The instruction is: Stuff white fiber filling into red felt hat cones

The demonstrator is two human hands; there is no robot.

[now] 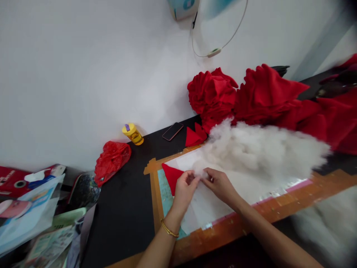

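Note:
A small tuft of white fibre stuffing (200,169) is pinched between my two hands. My left hand (188,182), with a gold bracelet on its wrist, has its fingers closed at the left side of the tuft. From the right, my right hand (219,184) grips the other side with thumb and fingers together. Just left of my left hand lies a red triangular fabric piece (171,176), partly covered by that hand. A large heap of white stuffing (259,149) spreads over the white sheet (214,210) beyond and right of my hands.
Piles of red fabric pieces (264,93) stand behind the stuffing, with small red pieces (195,136) nearby. A phone (173,131), a yellow-lidded container (133,134) and a red plastic bag (111,160) line the wall side. More stuffing (331,223) is at lower right.

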